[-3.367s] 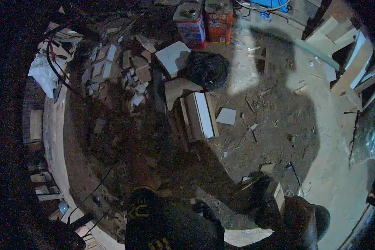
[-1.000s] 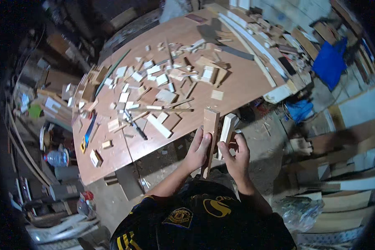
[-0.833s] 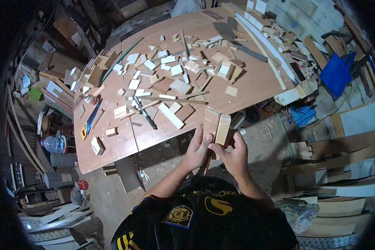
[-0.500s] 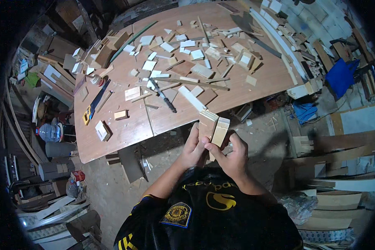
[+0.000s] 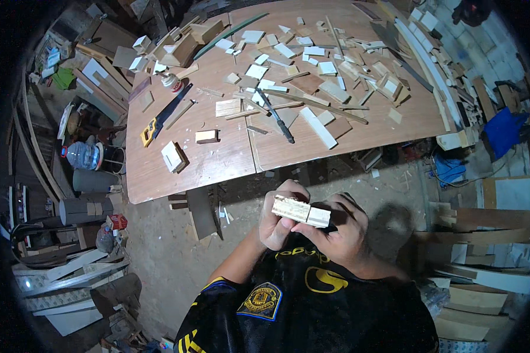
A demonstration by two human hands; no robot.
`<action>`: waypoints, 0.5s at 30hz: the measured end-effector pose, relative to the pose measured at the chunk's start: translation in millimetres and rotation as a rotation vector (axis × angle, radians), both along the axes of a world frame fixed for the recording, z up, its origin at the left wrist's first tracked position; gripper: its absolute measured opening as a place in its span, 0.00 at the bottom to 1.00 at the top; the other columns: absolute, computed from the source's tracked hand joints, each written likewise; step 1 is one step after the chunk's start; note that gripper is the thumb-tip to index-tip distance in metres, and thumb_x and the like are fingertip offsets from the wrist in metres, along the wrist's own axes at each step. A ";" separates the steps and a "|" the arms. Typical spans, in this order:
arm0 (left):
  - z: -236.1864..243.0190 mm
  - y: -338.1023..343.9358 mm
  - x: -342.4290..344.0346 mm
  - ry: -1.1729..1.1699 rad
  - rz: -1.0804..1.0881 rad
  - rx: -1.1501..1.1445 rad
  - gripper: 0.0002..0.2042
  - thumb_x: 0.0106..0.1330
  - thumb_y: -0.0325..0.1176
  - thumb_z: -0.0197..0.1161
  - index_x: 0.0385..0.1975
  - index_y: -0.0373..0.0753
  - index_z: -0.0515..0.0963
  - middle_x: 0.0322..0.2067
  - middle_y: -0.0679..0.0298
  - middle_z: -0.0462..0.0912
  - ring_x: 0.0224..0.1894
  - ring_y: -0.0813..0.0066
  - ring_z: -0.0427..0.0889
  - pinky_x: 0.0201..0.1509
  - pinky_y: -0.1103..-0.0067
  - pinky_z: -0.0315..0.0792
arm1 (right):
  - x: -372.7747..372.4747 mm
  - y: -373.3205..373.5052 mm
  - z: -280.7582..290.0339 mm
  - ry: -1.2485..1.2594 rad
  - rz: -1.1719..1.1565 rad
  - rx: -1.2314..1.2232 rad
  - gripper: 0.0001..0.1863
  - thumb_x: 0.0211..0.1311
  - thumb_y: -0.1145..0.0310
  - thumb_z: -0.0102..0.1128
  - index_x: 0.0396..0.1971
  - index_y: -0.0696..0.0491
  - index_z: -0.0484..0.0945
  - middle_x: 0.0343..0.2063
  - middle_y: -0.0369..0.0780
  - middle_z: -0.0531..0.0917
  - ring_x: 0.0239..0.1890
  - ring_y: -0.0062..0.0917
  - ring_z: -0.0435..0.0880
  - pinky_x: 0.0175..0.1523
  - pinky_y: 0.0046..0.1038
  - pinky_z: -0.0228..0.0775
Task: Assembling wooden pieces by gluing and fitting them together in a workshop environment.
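Both hands hold pale wooden blocks [image 5: 301, 211] close to my chest, their ends turned toward the camera. My left hand [image 5: 278, 220] grips the left end with fingers curled over the top. My right hand [image 5: 338, 230] cups the right end from below. The blocks sit pressed side by side. In front of me stands a large brown wooden table [image 5: 159, 176] strewn with several small offcuts.
On the table lie a handsaw with a yellow handle [image 5: 165, 115], a dark-handled tool [image 5: 275, 117], a glue bottle [image 5: 172, 82] and a long white strip [image 5: 318, 127]. Planks lean at the right [image 5: 489, 220]. A water jug [image 5: 81, 156] and grey cylinders stand at the left.
I turned from the dirt floor to the table. Over the last second the blocks came from upright at the table edge down toward my chest, now lying level in both hands.
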State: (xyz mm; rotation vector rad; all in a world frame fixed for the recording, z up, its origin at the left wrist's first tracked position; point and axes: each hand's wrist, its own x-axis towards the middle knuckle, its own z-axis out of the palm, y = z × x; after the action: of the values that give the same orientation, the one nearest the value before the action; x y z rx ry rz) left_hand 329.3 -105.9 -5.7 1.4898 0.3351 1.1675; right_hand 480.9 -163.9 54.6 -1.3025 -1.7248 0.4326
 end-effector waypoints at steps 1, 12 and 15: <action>-2.6 4.9 -1.8 -0.021 -0.021 0.074 0.18 0.68 0.47 0.50 0.44 0.36 0.63 0.35 0.50 0.70 0.33 0.65 0.69 0.38 0.71 0.65 | -1.6 -0.6 0.0 -0.003 -0.007 -0.023 0.15 0.45 0.64 0.73 0.31 0.55 0.79 0.27 0.41 0.77 0.31 0.36 0.79 0.37 0.34 0.72; 10.6 1.0 -16.1 0.346 0.030 -0.111 0.23 0.73 0.46 0.40 0.57 0.32 0.59 0.50 0.51 0.71 0.53 0.66 0.70 0.60 0.71 0.61 | -8.4 10.2 -18.9 0.268 -0.110 -0.112 0.18 0.50 0.59 0.73 0.33 0.57 0.82 0.25 0.41 0.83 0.26 0.25 0.81 0.32 0.27 0.72; 18.4 9.4 -7.6 0.418 -0.065 -0.331 0.23 0.74 0.46 0.40 0.56 0.31 0.61 0.49 0.55 0.72 0.52 0.69 0.70 0.59 0.74 0.61 | 5.9 22.2 -43.6 0.441 -0.085 -0.377 0.18 0.52 0.61 0.72 0.37 0.58 0.80 0.27 0.37 0.82 0.27 0.14 0.77 0.34 0.21 0.71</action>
State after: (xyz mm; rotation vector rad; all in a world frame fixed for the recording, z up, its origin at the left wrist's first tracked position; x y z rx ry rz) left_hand 321.7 -96.5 12.7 1.4276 0.7224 0.7001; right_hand 486.8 -141.7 11.0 -1.4060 -1.2502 0.9534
